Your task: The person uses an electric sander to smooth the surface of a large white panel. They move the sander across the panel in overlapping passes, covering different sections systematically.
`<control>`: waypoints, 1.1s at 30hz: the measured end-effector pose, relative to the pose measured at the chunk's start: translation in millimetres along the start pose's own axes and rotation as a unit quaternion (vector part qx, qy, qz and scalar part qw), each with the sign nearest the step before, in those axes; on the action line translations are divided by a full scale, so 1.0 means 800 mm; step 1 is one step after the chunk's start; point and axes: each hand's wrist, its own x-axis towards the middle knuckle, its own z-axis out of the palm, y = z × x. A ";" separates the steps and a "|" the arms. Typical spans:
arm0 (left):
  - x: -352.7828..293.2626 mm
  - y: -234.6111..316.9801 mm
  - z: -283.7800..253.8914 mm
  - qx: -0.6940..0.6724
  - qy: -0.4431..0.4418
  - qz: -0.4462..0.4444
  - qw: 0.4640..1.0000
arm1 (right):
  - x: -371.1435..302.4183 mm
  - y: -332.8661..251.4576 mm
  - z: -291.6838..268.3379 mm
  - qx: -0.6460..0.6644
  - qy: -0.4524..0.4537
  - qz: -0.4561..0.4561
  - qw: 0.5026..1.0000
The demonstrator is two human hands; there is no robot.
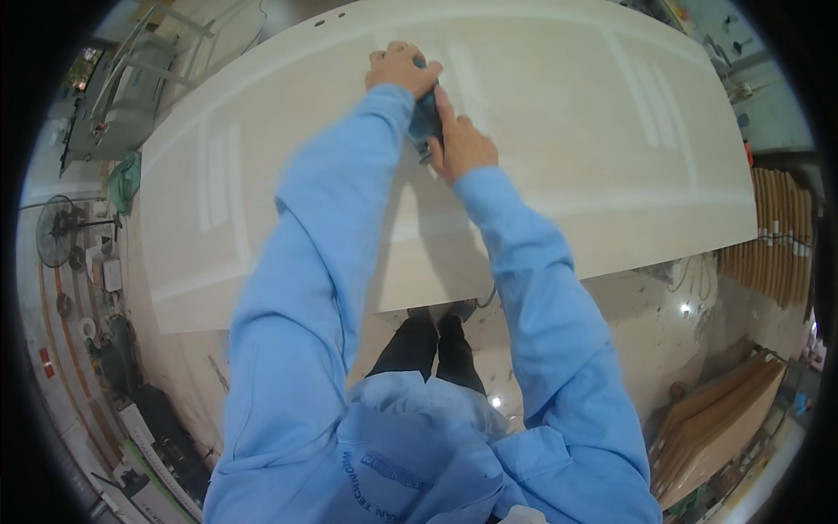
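A narrow, dark blue-grey handheld tool (424,124) rests on a large pale panel (567,131); its exact kind is hard to make out under my hands. My left hand (398,68) is closed over the tool's far end. Nearer to me, my right hand (467,147) grips its side, the index finger stretched along it. Both arms reach forward over the panel, and their shadow falls across its pale surface. The tool's underside is hidden.
Two small dark holes (330,19) sit near the panel's far edge. On the left are a standing fan (58,230) and a green bag (124,182). Stacked brown boards (772,236) stand at right, with more brown sheets (720,419) leaning lower right.
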 end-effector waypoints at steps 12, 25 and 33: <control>-0.023 0.013 0.034 -0.157 0.074 0.015 0.985 | -0.016 0.006 -0.007 0.046 0.044 -0.061 0.996; -0.023 0.030 0.038 -0.108 0.118 0.115 0.980 | -0.007 0.018 -0.025 0.074 0.050 -0.072 0.993; -0.292 0.119 -0.019 -0.317 -0.022 0.171 0.932 | -0.292 -0.031 -0.062 0.016 0.007 0.066 0.998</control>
